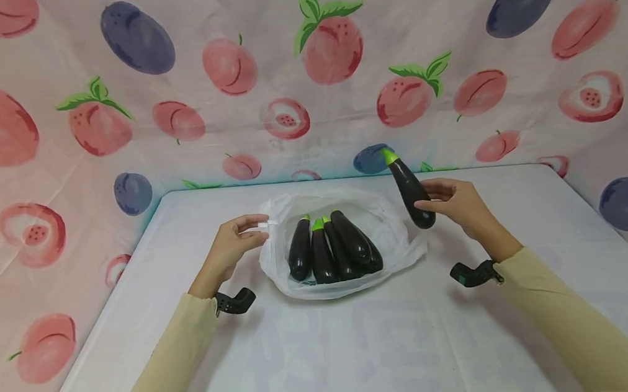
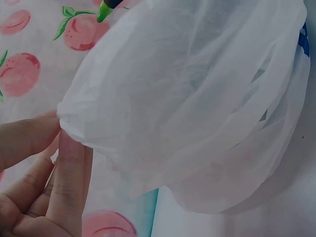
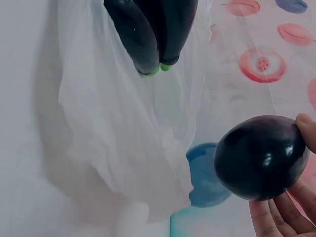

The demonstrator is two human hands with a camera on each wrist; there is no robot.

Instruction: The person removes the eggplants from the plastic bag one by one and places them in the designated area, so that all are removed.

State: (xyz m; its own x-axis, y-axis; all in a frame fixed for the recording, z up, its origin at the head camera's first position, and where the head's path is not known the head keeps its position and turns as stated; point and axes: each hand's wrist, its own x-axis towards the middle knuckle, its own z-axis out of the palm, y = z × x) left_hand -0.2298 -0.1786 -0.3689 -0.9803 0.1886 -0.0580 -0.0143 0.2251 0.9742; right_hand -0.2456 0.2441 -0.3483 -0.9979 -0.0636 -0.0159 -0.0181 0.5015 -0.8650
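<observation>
A white plastic bag [image 1: 283, 289] lies open on the table with several dark eggplants [image 1: 323, 254] inside, most with their green stem ends pointing away. My left hand [image 1: 231, 244] pinches the bag's left edge between thumb and fingers; in the left wrist view the pinched plastic [image 2: 69, 121] is drawn out to a point. To the right of the bag, my right hand [image 1: 457, 205] holds one eggplant [image 1: 411, 190] near its rounded bottom end, with the bright green stem pointing up and to the left. The right wrist view shows that eggplant [image 3: 261, 158] end-on between thumb and fingers.
The white table [image 1: 333, 356] stretches out in front of the bag and to both sides. Behind it hangs a fruit-printed cloth [image 1: 279, 49], which also runs down the left and right sides. A black wrist camera [image 1: 236, 301] sits at each sleeve cuff.
</observation>
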